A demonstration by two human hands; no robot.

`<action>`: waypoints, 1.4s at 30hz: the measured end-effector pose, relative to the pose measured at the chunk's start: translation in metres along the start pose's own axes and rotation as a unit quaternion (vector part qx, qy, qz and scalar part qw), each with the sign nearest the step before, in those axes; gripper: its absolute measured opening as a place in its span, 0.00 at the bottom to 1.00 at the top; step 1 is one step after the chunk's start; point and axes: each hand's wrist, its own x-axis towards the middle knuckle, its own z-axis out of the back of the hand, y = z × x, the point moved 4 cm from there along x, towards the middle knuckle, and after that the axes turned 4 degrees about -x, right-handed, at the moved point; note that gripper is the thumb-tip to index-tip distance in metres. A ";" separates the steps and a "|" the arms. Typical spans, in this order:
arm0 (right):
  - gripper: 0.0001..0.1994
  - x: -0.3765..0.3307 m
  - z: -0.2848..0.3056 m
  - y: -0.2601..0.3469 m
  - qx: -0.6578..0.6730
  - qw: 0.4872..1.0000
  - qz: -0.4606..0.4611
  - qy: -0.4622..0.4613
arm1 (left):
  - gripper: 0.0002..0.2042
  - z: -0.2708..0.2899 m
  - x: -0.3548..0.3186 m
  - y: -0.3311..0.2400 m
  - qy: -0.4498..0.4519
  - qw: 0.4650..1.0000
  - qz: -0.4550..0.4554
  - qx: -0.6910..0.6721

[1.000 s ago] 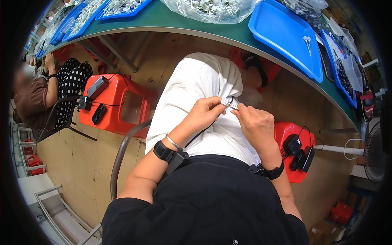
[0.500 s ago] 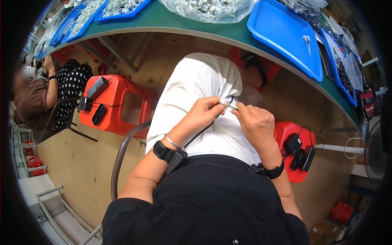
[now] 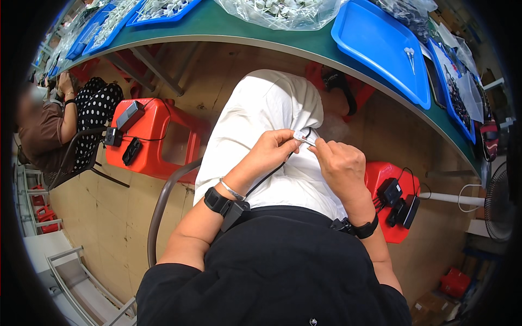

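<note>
Above my lap, my left hand (image 3: 273,148) pinches a small white piece (image 3: 297,134) between thumb and fingertips. Close beside it, my right hand (image 3: 341,162) is closed on a thin silvery piece (image 3: 309,142) that reaches toward the white one. The fingers partly cover both, and their exact kind is too small to tell. A black cord (image 3: 266,176) runs from my left wrist past the fingers. On the green table (image 3: 234,30) ahead lies a blue tray (image 3: 375,49) with a couple of white-headed thin pieces (image 3: 410,58) in it.
A clear bag (image 3: 283,16) of small white parts and more filled blue trays (image 3: 163,13) stand on the table. Red stools (image 3: 157,138) carrying black devices flank me. A seated person (image 3: 51,122) is at the left; a fan (image 3: 497,201) stands right.
Both hands stay in nearly the same place. The white piece and the silvery piece have tilted slightly between the fingertips.
</note>
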 end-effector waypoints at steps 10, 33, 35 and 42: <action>0.10 0.000 0.003 -0.005 0.073 0.996 -0.035 -0.025 | 0.11 0.000 -0.003 -0.017 -0.038 0.995 -0.086 -0.042; 0.11 0.001 0.005 0.004 -0.008 0.999 -0.010 -0.034 | 0.10 -0.002 -0.005 -0.014 -0.069 0.991 -0.103 -0.044; 0.11 0.000 0.002 0.006 -0.020 0.999 -0.021 -0.040 | 0.09 -0.002 -0.004 -0.013 -0.086 0.991 -0.088 -0.049; 0.11 -0.005 -0.005 0.013 -0.002 0.998 -0.044 -0.042 | 0.10 -0.003 -0.005 -0.016 -0.084 0.990 -0.086 -0.073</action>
